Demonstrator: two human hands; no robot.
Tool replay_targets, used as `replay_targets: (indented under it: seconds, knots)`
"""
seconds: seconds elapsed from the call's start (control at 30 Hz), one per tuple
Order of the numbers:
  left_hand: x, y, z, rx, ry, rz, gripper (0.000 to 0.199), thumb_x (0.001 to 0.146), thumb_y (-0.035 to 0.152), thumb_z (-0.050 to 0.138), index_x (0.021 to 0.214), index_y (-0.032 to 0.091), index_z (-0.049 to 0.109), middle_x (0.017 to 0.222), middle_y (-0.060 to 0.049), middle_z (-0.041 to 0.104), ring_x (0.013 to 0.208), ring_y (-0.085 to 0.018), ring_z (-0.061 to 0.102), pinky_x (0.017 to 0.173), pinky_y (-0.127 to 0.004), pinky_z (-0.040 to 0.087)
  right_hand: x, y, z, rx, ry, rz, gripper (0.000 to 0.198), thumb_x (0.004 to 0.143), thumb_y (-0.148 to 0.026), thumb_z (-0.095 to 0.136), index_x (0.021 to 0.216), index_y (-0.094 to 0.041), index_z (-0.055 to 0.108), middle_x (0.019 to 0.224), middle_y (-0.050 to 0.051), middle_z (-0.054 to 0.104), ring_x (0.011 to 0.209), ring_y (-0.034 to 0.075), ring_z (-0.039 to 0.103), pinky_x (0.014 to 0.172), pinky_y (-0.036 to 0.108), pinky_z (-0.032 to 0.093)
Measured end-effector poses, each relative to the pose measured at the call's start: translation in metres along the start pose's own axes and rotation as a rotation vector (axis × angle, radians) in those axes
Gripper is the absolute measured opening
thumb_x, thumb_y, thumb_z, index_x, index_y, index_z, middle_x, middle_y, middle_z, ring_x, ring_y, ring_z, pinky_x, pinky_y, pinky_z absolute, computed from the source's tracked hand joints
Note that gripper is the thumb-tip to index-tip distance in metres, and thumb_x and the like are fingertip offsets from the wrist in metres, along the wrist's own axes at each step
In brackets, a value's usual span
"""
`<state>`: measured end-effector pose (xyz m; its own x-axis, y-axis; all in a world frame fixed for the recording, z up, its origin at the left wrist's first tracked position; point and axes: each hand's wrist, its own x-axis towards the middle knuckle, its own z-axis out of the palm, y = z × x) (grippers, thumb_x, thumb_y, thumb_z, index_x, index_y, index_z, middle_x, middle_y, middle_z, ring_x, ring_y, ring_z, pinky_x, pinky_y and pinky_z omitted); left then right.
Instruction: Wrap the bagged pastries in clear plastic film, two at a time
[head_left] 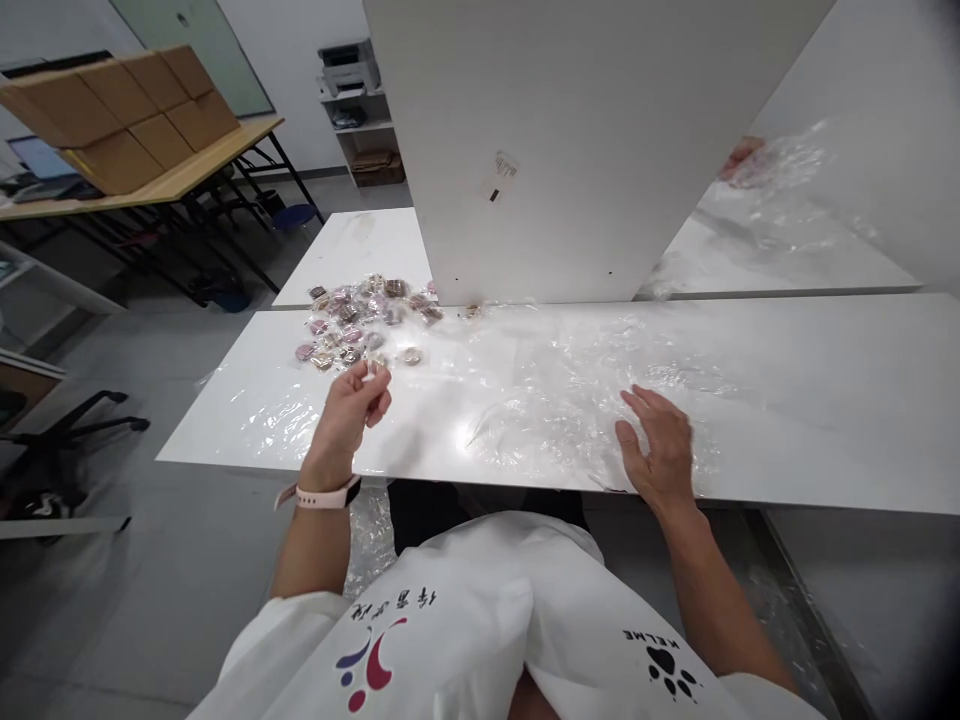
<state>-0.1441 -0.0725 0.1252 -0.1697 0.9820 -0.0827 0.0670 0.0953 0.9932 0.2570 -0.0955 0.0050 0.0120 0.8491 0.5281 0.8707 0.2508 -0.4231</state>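
My left hand (358, 400), with a pale watch band at the wrist, is raised in a pinch at the near edge of a heap of small round pieces in clear wrappers (349, 312). A wrapped round piece (377, 362) shows right at its fingertips, and they seem closed on it. One more wrapped disc (412, 356) lies apart, just to the right. My right hand (660, 445) hovers with fingers spread over a layer of crumpled clear plastic bags (547, 420). Nothing shows in its grasp.
A white upright panel (540, 150) stands behind the white table (825, 400). At the right, another person's hand (742, 158) holds clear plastic film (787, 190). Cardboard boxes (142, 115) sit on a wooden table at the far left; a blue stool (294, 216) stands beside it.
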Motion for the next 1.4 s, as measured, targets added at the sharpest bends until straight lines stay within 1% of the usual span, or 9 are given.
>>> replay_targets:
  seconds: [0.23, 0.4, 0.73, 0.83, 0.93, 1.03, 1.1, 1.2, 1.4]
  knots:
    - [-0.063, -0.081, -0.062, 0.448, 0.428, -0.246, 0.016, 0.073, 0.031, 0.058, 0.062, 0.02, 0.053, 0.051, 0.003, 0.054, 0.049, -0.012, 0.049, 0.05, -0.022, 0.038, 0.021, -0.023, 0.031, 0.075, -0.27, -0.269, 0.044, 0.1, -0.041, 0.042, 0.14, -0.026, 0.053, 0.143, 0.008, 0.057, 0.141, 0.027, 0.042, 0.116, 0.047, 0.029]
    - [-0.092, -0.102, -0.078, 0.583, 0.297, -0.36, 0.017, 0.072, 0.033, 0.054, 0.061, 0.02, 0.055, 0.048, 0.003, 0.052, 0.052, -0.014, 0.051, 0.052, -0.023, 0.038, 0.007, 0.015, 0.049, -0.037, -0.526, -0.302, 0.042, 0.098, -0.044, 0.041, 0.133, -0.029, 0.059, 0.149, 0.005, 0.052, 0.141, 0.027, 0.042, 0.116, 0.05, 0.026]
    - [-0.086, -0.104, -0.024, 0.506, -0.07, -0.32, 0.023, 0.078, 0.036, 0.054, 0.062, 0.02, 0.052, 0.06, 0.001, 0.062, 0.05, -0.013, 0.054, 0.053, -0.024, 0.04, 0.02, 0.129, -0.013, -0.261, -0.385, 0.135, 0.046, 0.092, -0.043, 0.045, 0.129, -0.023, 0.062, 0.14, 0.017, 0.058, 0.135, 0.036, 0.048, 0.109, 0.059, 0.034]
    - [-0.084, -0.093, -0.028, 0.648, -0.259, -0.343, 0.036, 0.084, 0.05, 0.055, 0.064, 0.02, 0.055, 0.062, -0.002, 0.067, 0.046, -0.015, 0.056, 0.05, -0.026, 0.039, 0.034, 0.094, -0.041, -0.353, -0.188, 0.12, 0.044, 0.096, -0.042, 0.042, 0.131, -0.024, 0.062, 0.143, 0.018, 0.053, 0.136, 0.044, 0.044, 0.107, 0.066, 0.031]
    - [-0.061, -0.074, -0.04, 0.835, -0.151, -0.27, 0.045, 0.088, 0.059, 0.051, 0.069, 0.019, 0.06, 0.061, -0.005, 0.066, 0.049, -0.018, 0.057, 0.052, -0.029, 0.042, 0.051, 0.024, -0.043, -0.249, -0.061, -0.028, 0.047, 0.101, -0.041, 0.038, 0.142, -0.024, 0.054, 0.145, 0.014, 0.053, 0.135, 0.039, 0.047, 0.109, 0.058, 0.037]
    - [-0.01, -0.061, -0.033, 0.987, 0.107, 0.016, 0.033, 0.095, 0.044, 0.046, 0.102, 0.019, 0.065, 0.088, -0.01, 0.072, 0.076, -0.024, 0.066, 0.067, -0.036, 0.051, 0.063, -0.045, -0.001, -0.014, -0.268, -0.193, 0.048, 0.102, -0.044, 0.037, 0.142, -0.023, 0.053, 0.14, 0.01, 0.059, 0.131, 0.031, 0.053, 0.109, 0.052, 0.042]
    - [0.03, -0.063, -0.015, 1.105, 0.046, 0.188, 0.038, 0.092, 0.021, 0.05, 0.13, 0.022, 0.056, 0.13, -0.013, 0.063, 0.117, -0.031, 0.059, 0.088, -0.046, 0.051, 0.063, -0.073, 0.045, 0.015, -0.498, -0.28, 0.051, 0.102, -0.049, 0.035, 0.144, -0.026, 0.052, 0.149, 0.009, 0.052, 0.139, 0.032, 0.045, 0.112, 0.056, 0.037]
    - [0.082, -0.082, 0.02, 1.365, -0.155, 0.208, 0.065, 0.082, 0.001, 0.051, 0.143, 0.023, 0.045, 0.156, -0.015, 0.039, 0.144, -0.039, 0.03, 0.105, -0.06, 0.037, 0.049, -0.086, 0.108, -0.063, -0.659, -0.304, 0.055, 0.102, -0.053, 0.033, 0.149, -0.028, 0.046, 0.16, 0.008, 0.037, 0.149, 0.034, 0.028, 0.117, 0.062, 0.024]
    - [0.125, -0.106, 0.043, 1.509, -0.287, 0.286, 0.046, 0.092, 0.002, 0.032, 0.132, 0.011, 0.052, 0.127, -0.022, 0.055, 0.122, -0.034, 0.045, 0.096, -0.049, 0.043, 0.028, -0.068, 0.14, -0.058, -0.58, -0.354, 0.056, 0.103, -0.054, 0.026, 0.151, -0.03, 0.041, 0.163, 0.005, 0.031, 0.152, 0.028, 0.021, 0.121, 0.056, 0.017]
